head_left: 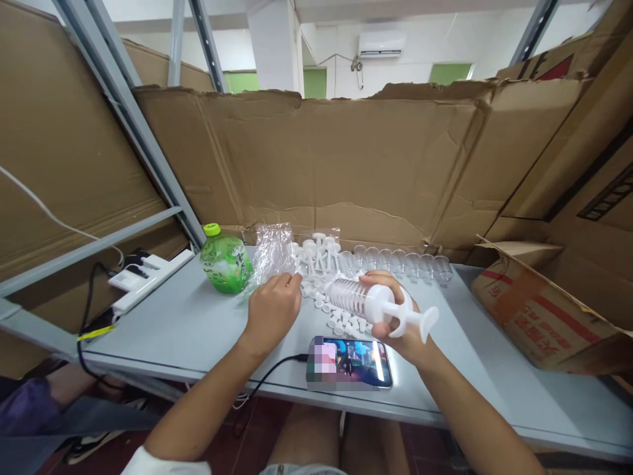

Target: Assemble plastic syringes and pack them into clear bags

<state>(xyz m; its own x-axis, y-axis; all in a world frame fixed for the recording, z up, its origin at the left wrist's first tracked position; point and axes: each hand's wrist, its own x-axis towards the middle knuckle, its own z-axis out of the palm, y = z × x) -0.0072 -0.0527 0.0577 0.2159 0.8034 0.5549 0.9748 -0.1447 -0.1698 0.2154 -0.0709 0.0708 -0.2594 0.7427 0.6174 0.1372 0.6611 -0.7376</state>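
- A brown cardboard wall (316, 152) closes off the far side of the workspace, with a pale room and an air conditioner (380, 44) above its torn edge.
- A grey tabletop (198, 336) stretches below it, bearing all the loose items.
- A cardboard carton (539, 310) with red print sits at the right end.
- A white power strip (141, 293) lies along the left edge.
- A green bottle (226, 262) with a lime cap stands near the back left; just beside it is a crumpled clear bag (273, 247).
- The right hand (409, 342) is closed around a white-and-clear plunger assembly (380, 303), held tilted above the table, its white handle end toward the person's right.
- The left hand (275, 303) is loosely curled near the bag; I cannot tell whether it grips anything.
- A phone (353, 361), screen lit and cable plugged in, lies at the front edge.
- Clear ribbed cylinders (398, 262) line up at the back.
- White stemmed parts (320, 253) are heaped left of them.
- Small white pieces (349, 324) lie scattered behind the phone.
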